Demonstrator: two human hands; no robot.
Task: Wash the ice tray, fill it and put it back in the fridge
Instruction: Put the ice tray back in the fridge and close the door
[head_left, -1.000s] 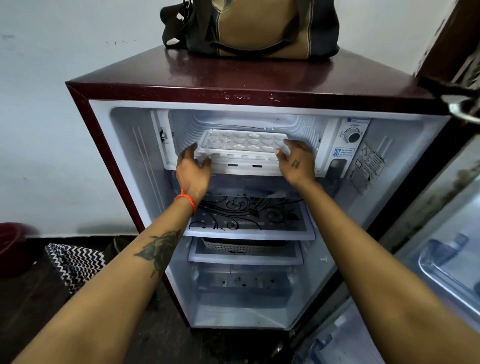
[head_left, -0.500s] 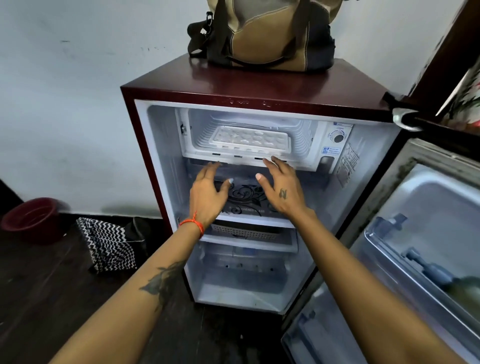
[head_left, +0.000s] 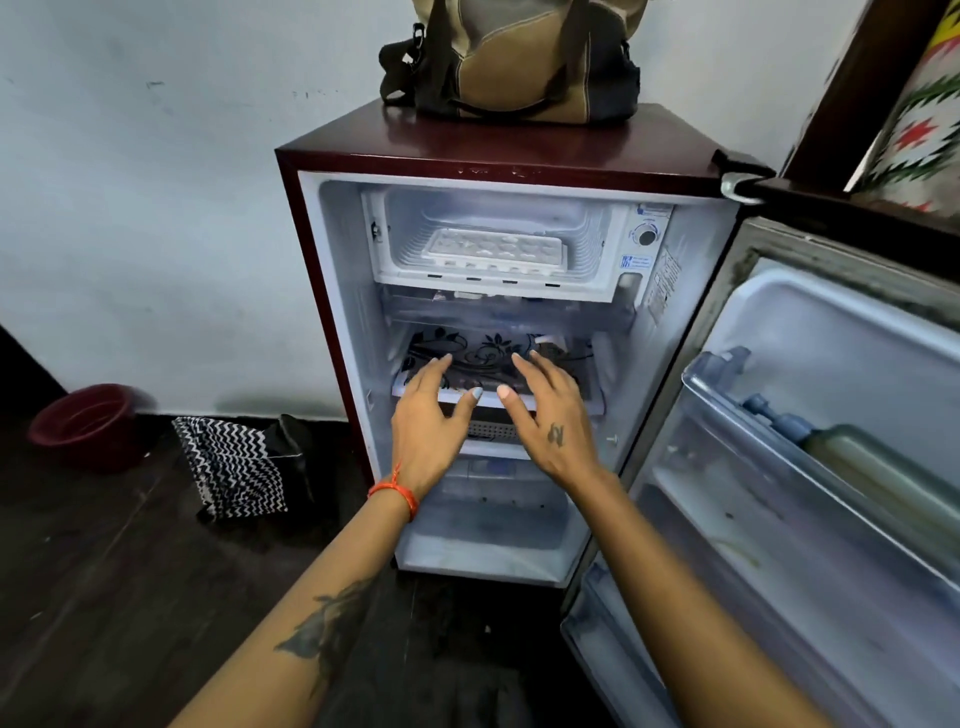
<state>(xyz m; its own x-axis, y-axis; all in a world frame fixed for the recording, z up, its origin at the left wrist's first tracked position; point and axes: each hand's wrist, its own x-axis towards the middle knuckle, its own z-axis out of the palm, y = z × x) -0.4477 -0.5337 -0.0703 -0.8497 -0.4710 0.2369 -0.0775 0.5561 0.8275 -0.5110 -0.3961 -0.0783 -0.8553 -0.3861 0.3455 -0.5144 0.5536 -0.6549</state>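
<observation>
- Your left hand (head_left: 426, 426) is spread, fingers straight, holding nothing.
- Your right hand (head_left: 551, 422) is likewise relaxed and empty.
- The ice tray (head_left: 493, 249) lies in the fridge (head_left: 332, 291) freezer compartment, above both hands.

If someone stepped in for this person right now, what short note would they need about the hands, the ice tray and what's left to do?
Left hand: open, holds nothing, in front of the floral-patterned shelf.
Right hand: open, holds nothing, beside the left.
White plastic ice tray: lying flat in the freezer compartment at the top of the small maroon fridge.
Done: tray is back in the fridge; whether it holds water is too small to tell.
Left: the fridge door stands wide open; shutting it seems the likely next move.
</observation>
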